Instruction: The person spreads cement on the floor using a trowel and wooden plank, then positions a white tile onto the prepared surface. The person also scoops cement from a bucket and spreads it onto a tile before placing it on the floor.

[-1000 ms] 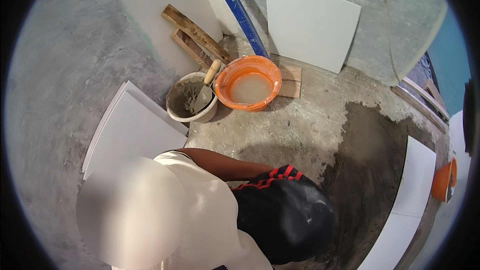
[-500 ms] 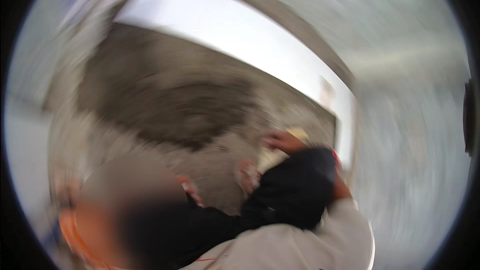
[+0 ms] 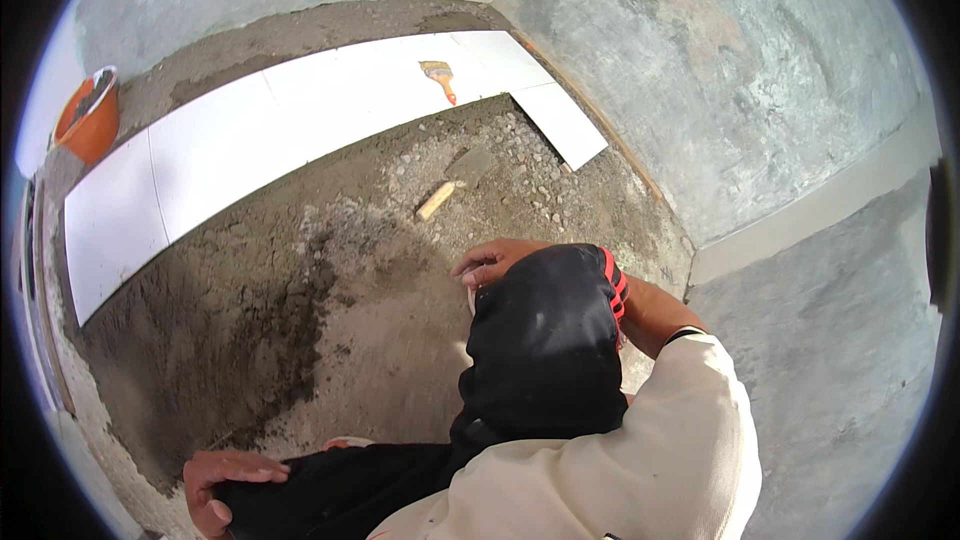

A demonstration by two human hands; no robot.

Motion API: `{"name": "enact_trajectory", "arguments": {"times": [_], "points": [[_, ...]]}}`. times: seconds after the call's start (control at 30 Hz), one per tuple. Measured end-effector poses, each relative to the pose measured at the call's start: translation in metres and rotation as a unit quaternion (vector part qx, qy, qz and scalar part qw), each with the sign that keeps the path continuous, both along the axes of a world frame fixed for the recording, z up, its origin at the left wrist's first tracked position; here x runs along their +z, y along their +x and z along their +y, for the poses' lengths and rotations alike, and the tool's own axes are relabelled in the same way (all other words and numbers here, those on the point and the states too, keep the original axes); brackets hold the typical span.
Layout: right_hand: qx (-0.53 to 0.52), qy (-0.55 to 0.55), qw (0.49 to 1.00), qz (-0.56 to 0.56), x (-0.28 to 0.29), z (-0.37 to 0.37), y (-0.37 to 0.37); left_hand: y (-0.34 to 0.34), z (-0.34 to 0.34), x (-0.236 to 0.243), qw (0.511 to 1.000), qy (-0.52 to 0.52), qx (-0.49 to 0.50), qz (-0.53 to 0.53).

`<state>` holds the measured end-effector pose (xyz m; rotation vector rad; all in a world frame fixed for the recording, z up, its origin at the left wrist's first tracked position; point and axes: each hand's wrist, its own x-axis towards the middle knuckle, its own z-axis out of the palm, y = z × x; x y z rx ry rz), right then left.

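My left hand [image 3: 232, 482] rests on my left knee, thumb apart from the fingers, with nothing in it. Over my right knee hangs my right hand [image 3: 503, 260], its fingers loosely bent and also free of any object. The trowel [image 3: 436, 200] nearest to it lies on the rough ground, wooden handle toward me and grey blade partly blending with the gravel. Farther off, a paintbrush [image 3: 438, 78] with an orange handle lies on the white tiles [image 3: 330, 100]. Dark damp mortar [image 3: 220, 340] spreads in front of my left knee.
An orange bucket [image 3: 92, 122] with grey contents stands at the far left, behind the tile row. Loose gravel [image 3: 520, 155] borders the short tile at the right. Grey plastered walls [image 3: 740, 70] close in the back and right side.
The view has swung and steadied from a blur, now taking in the bucket, brush and trowel. My left hand now shows clearly on my knee. My right hand stays by the right knee.
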<state>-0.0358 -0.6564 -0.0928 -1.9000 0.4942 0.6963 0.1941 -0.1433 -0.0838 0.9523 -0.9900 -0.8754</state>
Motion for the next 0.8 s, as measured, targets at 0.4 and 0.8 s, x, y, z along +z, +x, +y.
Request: {"name": "enact_trajectory", "arguments": {"times": [0.4,0.8], "points": [[-0.203,0.163,0.95,-0.171,-0.104,-0.166,-0.001,-0.052,-0.132,0.102,0.82,0.525,0.193,-0.122],[-0.726,0.342,0.41,-0.433,-0.237,-0.505,-0.052,-0.028,-0.264,0.09,0.558,0.765,0.155,-0.28]]}}
